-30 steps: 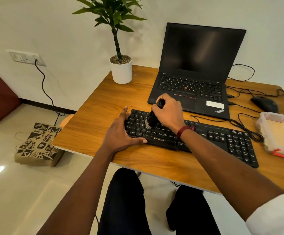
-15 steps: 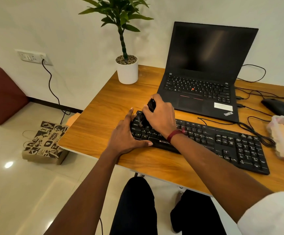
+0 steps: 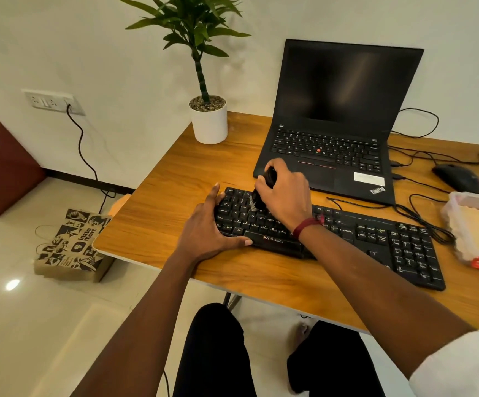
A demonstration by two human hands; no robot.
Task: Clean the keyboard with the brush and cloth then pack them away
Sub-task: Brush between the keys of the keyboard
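Gripped the brush (image 3: 269,175) in the right hand (image 3: 285,197), fingers curled tight round the black handle, bristles set down on the upper letter rows of the keyboard (image 3: 375,242) just under the fingertips. Braced the keyboard's near-left corner with the left hand (image 3: 206,234), fingers straight and spread, thumb laid along the front edge, nothing grasped. Judged the step as brushing, with most of the task ahead: the long stretch of keys right of the brushing fingers probably left to do, wiping and packing not yet done. Seemed best done with short light strokes along the gaps between rows, bristles angled to flick grit outward past the fingers rather than under the caps, and with firm pressure from the flat hand against sliding on the wooden desk (image 3: 175,179). Noted an open laptop (image 3: 344,116) just beyond the knuckles, close enough to catch swept dust or a knock from the handle. Noted tangled cables (image 3: 424,222) far right of the fingers, a mouse (image 3: 458,177) past those, and a clear plastic box (image 3: 465,255) at the desk's right edge with what looked like the yellow cloth (image 3: 478,227) inside, well apart from both hands. Saw a potted plant (image 3: 209,124) beyond the left fingertips, out of the way.
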